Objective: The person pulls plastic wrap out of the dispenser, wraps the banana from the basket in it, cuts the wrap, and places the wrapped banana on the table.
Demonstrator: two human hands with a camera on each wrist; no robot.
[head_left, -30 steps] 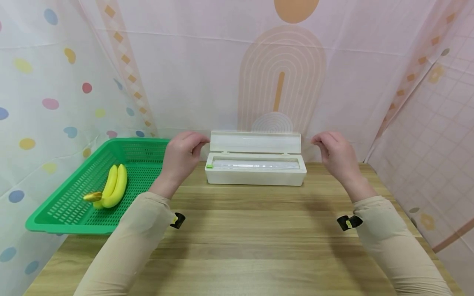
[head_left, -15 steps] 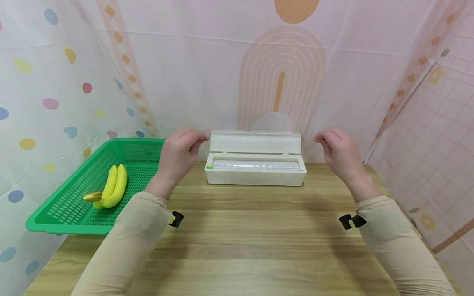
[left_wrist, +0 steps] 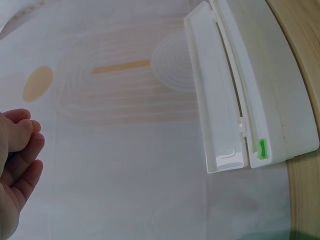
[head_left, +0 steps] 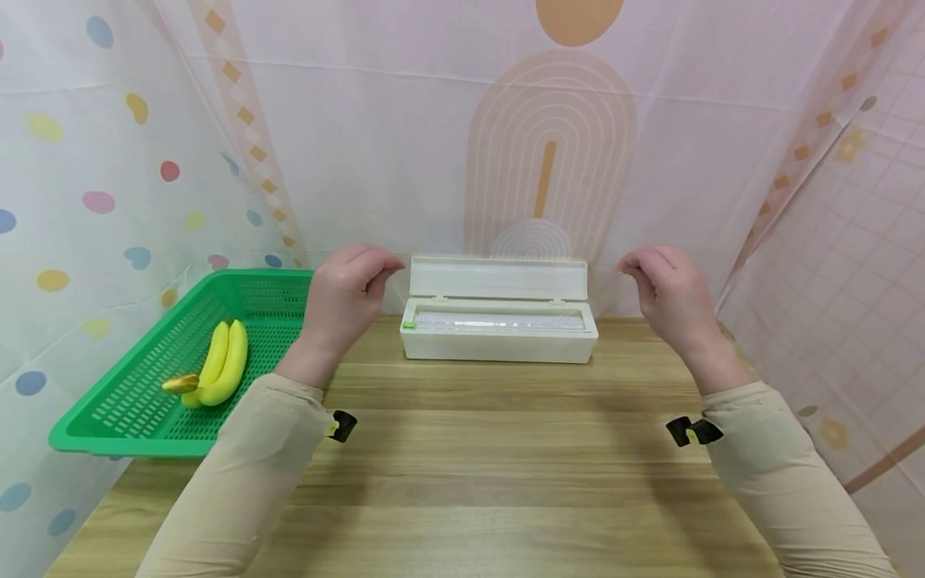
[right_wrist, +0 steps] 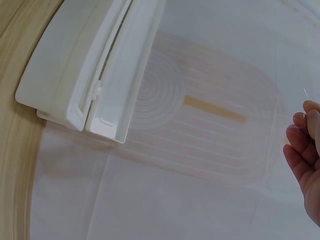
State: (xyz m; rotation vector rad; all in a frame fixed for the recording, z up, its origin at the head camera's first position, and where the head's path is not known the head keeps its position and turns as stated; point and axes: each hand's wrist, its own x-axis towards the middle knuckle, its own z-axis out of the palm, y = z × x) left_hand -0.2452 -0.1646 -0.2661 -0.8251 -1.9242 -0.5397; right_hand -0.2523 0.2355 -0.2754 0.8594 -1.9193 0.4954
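Note:
In the head view, a white cling film dispenser [head_left: 499,345] stands at the back of the table with its lid [head_left: 499,279] tilted up. A roll of clear film [head_left: 499,321] lies inside, and a green slider [head_left: 409,325] sits at the left end. My left hand [head_left: 345,301] is raised left of the box, thumb and fingertips pinched together. Mirroring it on the right is my right hand [head_left: 668,301], also pinching. A thin bright line at the right fingertips in the right wrist view looks like an edge of clear cling film; the rest of the sheet is barely visible.
A green plastic basket [head_left: 130,445] stands on the left of the wooden table [head_left: 491,466], with bananas [head_left: 226,369] in it. Behind the box hangs a patterned curtain [head_left: 390,160], and more printed curtain closes off both sides.
Both hands have drifted slightly upward and farther apart, the left going left and the right going right. Their pinch is unchanged; box, basket and bananas have stayed put.

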